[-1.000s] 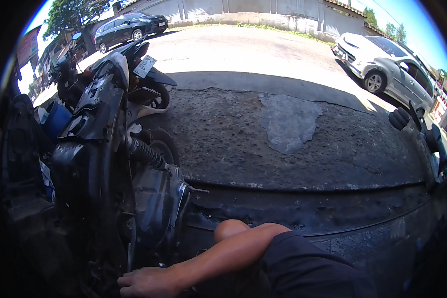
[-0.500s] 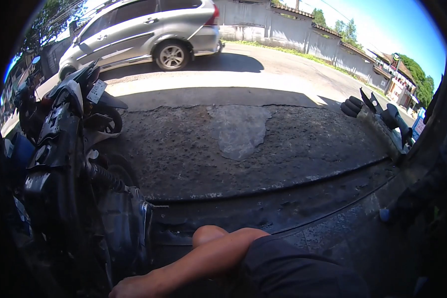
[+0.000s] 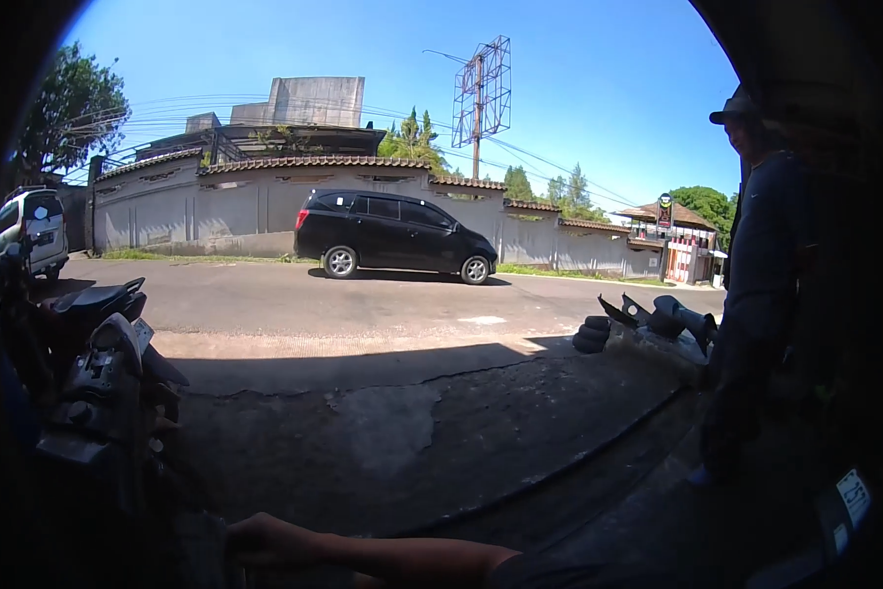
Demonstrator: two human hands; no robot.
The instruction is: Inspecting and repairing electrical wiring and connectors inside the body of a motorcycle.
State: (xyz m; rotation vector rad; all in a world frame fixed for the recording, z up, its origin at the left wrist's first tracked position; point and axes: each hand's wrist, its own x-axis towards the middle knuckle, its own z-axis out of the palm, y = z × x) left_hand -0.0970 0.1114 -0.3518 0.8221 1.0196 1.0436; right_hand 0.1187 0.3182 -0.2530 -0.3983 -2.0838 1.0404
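A dark, partly stripped motorcycle (image 3: 76, 448) stands along the lower left of the frame. At the bottom, left of centre, the bare right hand (image 3: 273, 542) is curled near its shadowed lower body; I cannot tell whether it grips anything. The left hand is out of view. A black-seated second motorcycle (image 3: 98, 297) stands behind, at left. A capped person in dark clothing (image 3: 768, 231) stands at right; a glossy black car (image 3: 397, 234) is on the road, upper centre.
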